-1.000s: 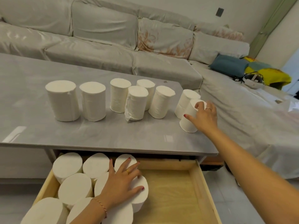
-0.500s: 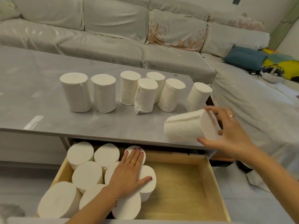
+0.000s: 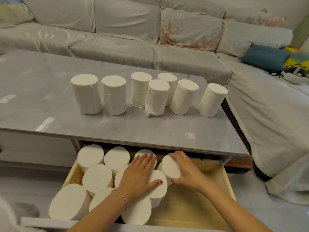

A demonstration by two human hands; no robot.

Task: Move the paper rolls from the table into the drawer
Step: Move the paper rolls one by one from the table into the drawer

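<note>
Several white paper rolls (image 3: 113,95) stand upright in a row on the grey table (image 3: 50,104). Under the table's front edge the wooden drawer (image 3: 192,206) is pulled out, its left half packed with several upright rolls (image 3: 97,179). My right hand (image 3: 185,169) grips one paper roll (image 3: 169,168) inside the drawer, tilted against the packed rolls at the back middle. My left hand (image 3: 138,174) lies flat with fingers spread on top of the packed rolls and holds nothing.
A grey sofa (image 3: 127,36) runs behind and to the right of the table, with a blue cushion (image 3: 264,56) and a white headset (image 3: 296,75) at the right. The drawer's right half shows bare wood. Pale floor tiles (image 3: 267,215) lie to the right.
My right hand lifted a roll off the table's right end, carried it down over the front edge and into the drawer. My left hand stayed on the packed rolls.
</note>
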